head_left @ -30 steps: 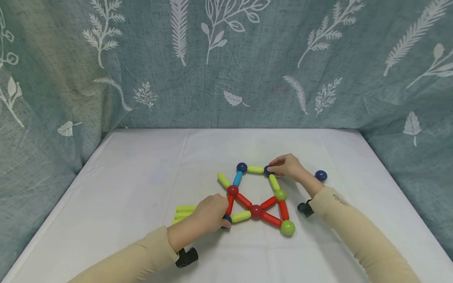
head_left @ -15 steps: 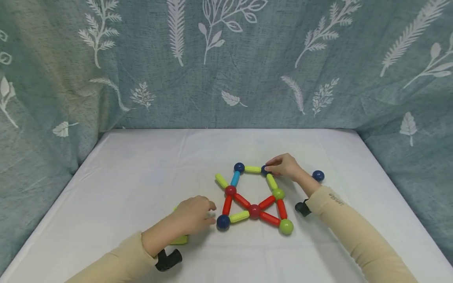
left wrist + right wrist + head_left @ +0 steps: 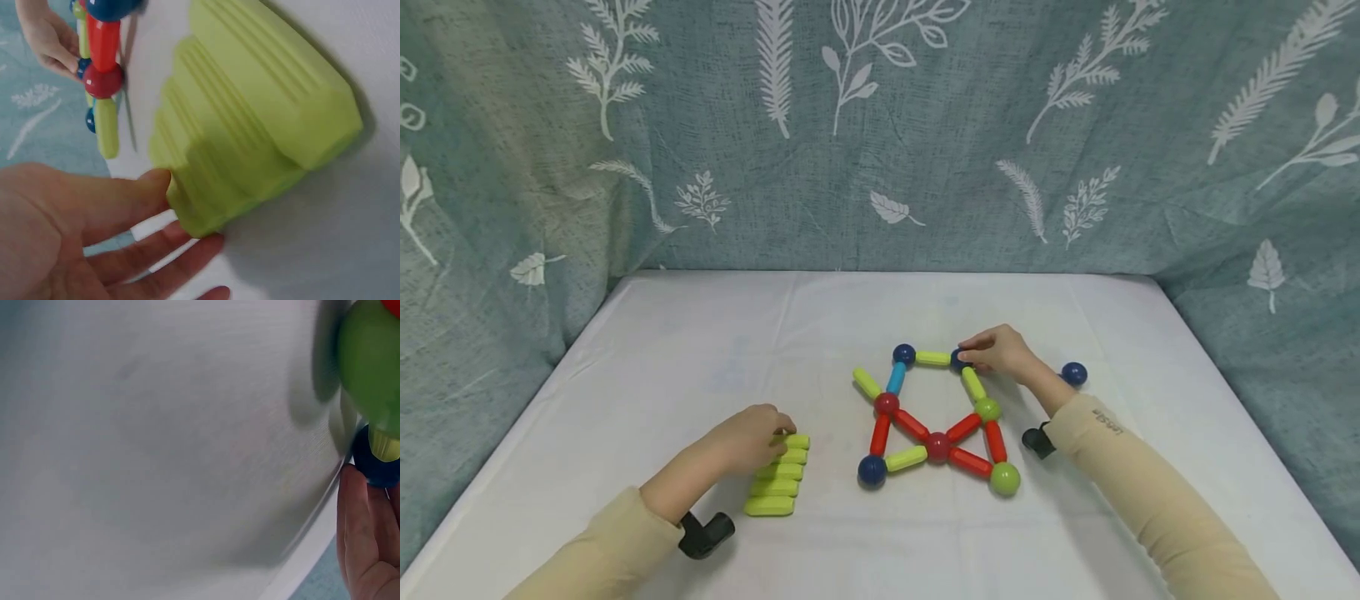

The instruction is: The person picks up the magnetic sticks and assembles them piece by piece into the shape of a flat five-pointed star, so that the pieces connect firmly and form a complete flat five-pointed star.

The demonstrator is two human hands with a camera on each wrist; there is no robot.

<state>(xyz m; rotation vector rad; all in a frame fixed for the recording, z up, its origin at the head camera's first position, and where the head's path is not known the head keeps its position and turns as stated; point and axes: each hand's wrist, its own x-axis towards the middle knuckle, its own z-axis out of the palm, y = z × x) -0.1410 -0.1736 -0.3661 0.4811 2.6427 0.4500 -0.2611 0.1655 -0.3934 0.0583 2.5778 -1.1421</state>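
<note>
Head view, nearest first: the right sleeve bears small dark lettering, too tiny to read. Yellow-green rods lie side by side on the white table; the left hand has thumb and fingertips about the farthest one, though whether they pinch it is hard to tell. Only the left wrist view shows the rods' lengthwise grooves. To their right lies a ball-and-rod frame; at its far corner the right hand pinches a dark blue ball. Leaf-patterned cloth hangs behind.
</note>
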